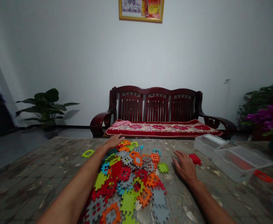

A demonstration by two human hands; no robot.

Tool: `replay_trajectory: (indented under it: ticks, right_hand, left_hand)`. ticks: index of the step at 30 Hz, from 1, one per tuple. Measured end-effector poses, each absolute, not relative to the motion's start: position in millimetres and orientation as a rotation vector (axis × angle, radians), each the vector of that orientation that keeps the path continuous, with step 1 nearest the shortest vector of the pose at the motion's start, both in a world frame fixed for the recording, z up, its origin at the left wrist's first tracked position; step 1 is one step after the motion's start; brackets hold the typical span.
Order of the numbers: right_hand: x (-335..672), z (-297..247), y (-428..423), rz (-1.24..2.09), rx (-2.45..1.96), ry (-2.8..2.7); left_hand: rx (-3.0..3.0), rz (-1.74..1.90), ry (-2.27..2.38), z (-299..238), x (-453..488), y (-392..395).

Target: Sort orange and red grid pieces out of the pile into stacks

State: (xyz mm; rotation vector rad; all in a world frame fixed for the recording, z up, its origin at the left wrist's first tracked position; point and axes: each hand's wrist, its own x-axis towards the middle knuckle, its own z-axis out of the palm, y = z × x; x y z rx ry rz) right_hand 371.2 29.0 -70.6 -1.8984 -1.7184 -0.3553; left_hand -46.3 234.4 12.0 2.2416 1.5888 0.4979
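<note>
So there's a big messy pile of interlocking plastic pieces in the middle of the table, running from near the far edge toward the person. Left hand is right at the pile's far end, fingers stretched out and not gripping anything I can see. Right hand is loose too, fingers spread, between a lime piece and a red bit. One yellow-green frame sits off toward the left edge. Clear plastic containers are over by the far right corner. Past the far edge: wooden sofa.
</note>
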Motion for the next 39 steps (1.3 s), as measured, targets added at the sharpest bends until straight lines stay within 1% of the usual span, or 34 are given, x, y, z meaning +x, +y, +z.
replay_trajectory:
  ticks: [5,15,20,25,28,31,35,37,39]
  right_hand:
    - [365.9,-71.5,31.6,-0.27,-1.859,-1.89]
    - [343.6,-63.0,39.2,0.196,-1.822,-2.041]
    - [323.4,-59.4,37.9,0.242,-1.71,-2.123]
    - [328.4,-57.6,32.1,0.3,-1.63,-2.083]
    - [332.8,-61.6,35.3,0.317,-1.608,-2.05]
    - [333.4,-66.2,44.3,0.356,-1.604,-1.986]
    - [325.9,-63.0,54.4,0.388,-1.587,-1.962]
    - [319.9,-57.7,54.6,0.359,-1.574,-2.015]
    - [314.4,-52.2,51.8,0.322,-1.571,-2.058]
  left_hand:
    - [2.286,0.316,1.435,4.0,-23.7,253.9]
    - [2.405,0.171,1.121,-0.6,-0.8,230.2]
    - [2.413,0.154,1.021,2.4,12.4,208.8]
    - [2.382,0.189,0.98,8.2,7.4,189.8]
    - [2.373,0.336,1.088,11.1,-14.9,181.2]
    - [2.348,0.488,1.306,7.3,-56.4,171.6]
    - [2.189,0.742,2.004,-9.9,-133.9,154.3]
    - [2.065,0.76,2.208,-20.5,-170.1,144.8]
    - [1.981,0.704,2.27,-31.1,-195.3,136.0]
